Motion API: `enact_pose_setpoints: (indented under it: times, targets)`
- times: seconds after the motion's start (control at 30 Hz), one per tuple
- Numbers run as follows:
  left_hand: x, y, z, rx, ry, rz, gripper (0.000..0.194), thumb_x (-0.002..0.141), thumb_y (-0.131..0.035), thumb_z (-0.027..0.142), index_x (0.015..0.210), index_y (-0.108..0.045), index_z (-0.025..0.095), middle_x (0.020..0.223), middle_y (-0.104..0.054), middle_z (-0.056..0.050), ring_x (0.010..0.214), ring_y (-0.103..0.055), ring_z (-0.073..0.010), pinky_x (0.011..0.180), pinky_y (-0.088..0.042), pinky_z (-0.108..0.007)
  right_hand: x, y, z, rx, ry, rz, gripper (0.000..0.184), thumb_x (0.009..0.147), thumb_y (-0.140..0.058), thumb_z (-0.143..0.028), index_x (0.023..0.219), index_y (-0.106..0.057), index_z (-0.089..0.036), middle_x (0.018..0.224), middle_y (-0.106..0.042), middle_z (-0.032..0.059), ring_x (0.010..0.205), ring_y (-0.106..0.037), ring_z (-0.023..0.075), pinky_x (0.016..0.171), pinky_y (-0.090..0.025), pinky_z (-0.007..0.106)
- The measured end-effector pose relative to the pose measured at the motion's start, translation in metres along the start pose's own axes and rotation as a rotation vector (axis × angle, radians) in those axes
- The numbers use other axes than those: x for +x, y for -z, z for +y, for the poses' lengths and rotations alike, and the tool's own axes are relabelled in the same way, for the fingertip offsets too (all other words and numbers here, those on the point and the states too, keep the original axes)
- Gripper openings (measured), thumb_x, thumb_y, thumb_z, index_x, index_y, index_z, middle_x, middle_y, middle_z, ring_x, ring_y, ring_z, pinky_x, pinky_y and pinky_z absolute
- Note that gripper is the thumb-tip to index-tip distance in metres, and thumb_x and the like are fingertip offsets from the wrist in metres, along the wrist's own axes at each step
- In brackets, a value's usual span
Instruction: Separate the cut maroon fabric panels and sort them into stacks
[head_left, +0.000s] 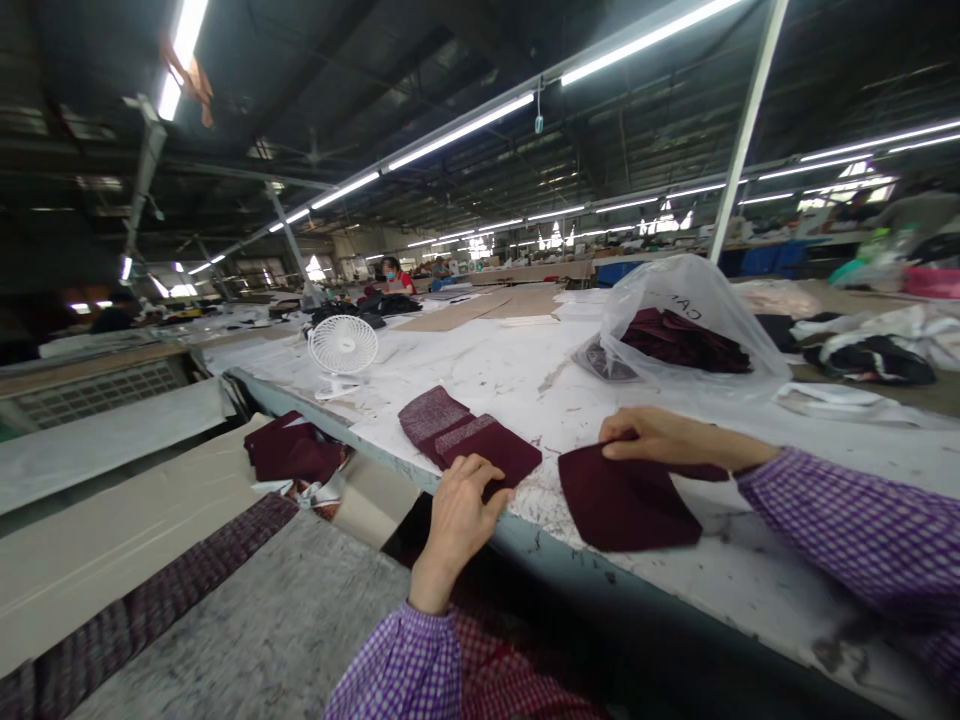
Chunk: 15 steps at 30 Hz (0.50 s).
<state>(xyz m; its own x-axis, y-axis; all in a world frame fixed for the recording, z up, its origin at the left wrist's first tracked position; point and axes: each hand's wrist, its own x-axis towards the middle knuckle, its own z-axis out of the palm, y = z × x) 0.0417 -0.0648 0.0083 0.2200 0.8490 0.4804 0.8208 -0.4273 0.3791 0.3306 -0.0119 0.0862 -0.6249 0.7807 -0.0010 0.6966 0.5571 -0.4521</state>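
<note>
My left hand (465,505) rests on the near edge of a small pile of maroon fabric pieces (510,450). Its fingers lie on the cloth with the thumb apart. Beside that pile are speckled grey-maroon pieces (435,415), partly overlapped by the plain ones. To the right, my right hand (652,438) pinches the upper edge of a maroon fabric piece (626,500) between thumb and fingers. This piece hangs low over the white table surface; whether it touches cannot be made out. More maroon cloth shows under the right wrist.
Behind the right hand sits a clear plastic bag (720,300) of maroon pieces. A white fan (343,345) stands near the table edge (300,415). Lower left are a maroon pile (292,447) and a striped fabric row (165,575). A person in red (401,282) is far back.
</note>
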Motion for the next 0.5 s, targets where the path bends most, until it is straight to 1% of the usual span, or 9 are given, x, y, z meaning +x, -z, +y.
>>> enact_pose_setpoints:
  times: [0.07,0.13,0.17,0.2,0.27,0.33,0.4,0.43,0.5]
  targets:
    - [0.003,-0.001,0.004,0.069,0.008,-0.006,0.014,0.081,-0.062,0.028,0.091,-0.065,0.02,0.091,-0.061,-0.004,0.093,-0.052,-0.0224,0.083,-0.042,-0.038,-0.01,0.022,0.022,0.08,-0.142,0.077,0.037,0.085,-0.046,-0.046,0.085,-0.063,-0.013,0.076,-0.065,0.0067,0.065,-0.056,0.0151,0.058,-0.04,0.026]
    - [0.006,-0.003,0.01,0.129,0.016,-0.01,0.009,0.081,-0.06,0.024,0.088,-0.065,0.02,0.09,-0.061,-0.004,0.092,-0.052,-0.0229,0.081,-0.041,-0.037,-0.021,0.035,0.052,0.079,-0.211,0.139,0.043,0.088,-0.037,-0.046,0.092,-0.062,-0.01,0.079,-0.065,0.0111,0.064,-0.056,0.015,0.056,-0.039,0.026]
    - [0.007,-0.004,0.012,0.152,0.023,-0.008,0.008,0.081,-0.059,0.022,0.086,-0.065,0.02,0.089,-0.062,-0.004,0.091,-0.052,-0.023,0.08,-0.041,-0.037,-0.026,0.038,0.068,0.052,-0.239,0.164,0.044,0.088,-0.037,-0.045,0.093,-0.062,-0.009,0.08,-0.065,0.0133,0.064,-0.057,0.0157,0.055,-0.039,0.026]
    - [0.008,-0.005,0.014,0.168,0.032,-0.003,0.008,0.081,-0.057,0.02,0.083,-0.065,0.019,0.087,-0.062,-0.004,0.09,-0.052,-0.023,0.079,-0.041,-0.037,-0.03,0.039,0.085,-0.009,-0.27,0.188,0.043,0.086,-0.039,-0.044,0.094,-0.062,-0.009,0.079,-0.065,0.0144,0.063,-0.058,0.0166,0.054,-0.039,0.027]
    - [0.009,-0.007,0.015,0.17,0.063,0.026,0.011,0.081,-0.054,0.018,0.078,-0.065,0.019,0.084,-0.062,-0.005,0.088,-0.053,-0.0226,0.078,-0.041,-0.036,-0.034,0.036,0.118,-0.178,-0.324,0.233,0.036,0.078,-0.053,-0.042,0.093,-0.063,-0.011,0.077,-0.066,0.0156,0.063,-0.061,0.0205,0.054,-0.043,0.029]
    - [0.011,-0.008,0.013,0.116,0.116,0.075,0.016,0.081,-0.052,0.016,0.073,-0.065,0.019,0.08,-0.063,-0.004,0.085,-0.054,-0.0214,0.078,-0.041,-0.035,-0.032,0.03,0.142,-0.337,-0.317,0.313,0.036,0.07,-0.063,-0.04,0.094,-0.063,-0.014,0.081,-0.066,0.0172,0.066,-0.062,0.0269,0.054,-0.046,0.035]
    - [0.012,-0.009,0.007,0.007,0.178,0.115,0.019,0.08,-0.05,0.016,0.069,-0.066,0.019,0.077,-0.064,-0.003,0.081,-0.056,-0.0196,0.075,-0.042,-0.033,-0.024,0.026,0.15,-0.492,-0.27,0.405,0.038,0.068,-0.064,-0.041,0.097,-0.063,-0.017,0.092,-0.065,0.0192,0.074,-0.063,0.035,0.056,-0.047,0.043]
    - [0.012,-0.01,0.004,-0.054,0.205,0.126,0.021,0.08,-0.05,0.016,0.068,-0.066,0.019,0.077,-0.066,-0.003,0.078,-0.057,-0.0186,0.074,-0.042,-0.032,-0.018,0.024,0.146,-0.55,-0.241,0.435,0.038,0.069,-0.062,-0.041,0.1,-0.062,-0.019,0.098,-0.064,0.0195,0.079,-0.062,0.0382,0.057,-0.048,0.047]
    - [0.012,-0.009,-0.001,-0.158,0.242,0.136,0.022,0.079,-0.05,0.017,0.066,-0.068,0.019,0.077,-0.067,-0.002,0.075,-0.058,-0.0174,0.072,-0.042,-0.03,-0.006,0.02,0.124,-0.596,-0.156,0.469,0.037,0.075,-0.055,-0.041,0.106,-0.061,-0.021,0.106,-0.063,0.0185,0.089,-0.061,0.0399,0.066,-0.048,0.053]
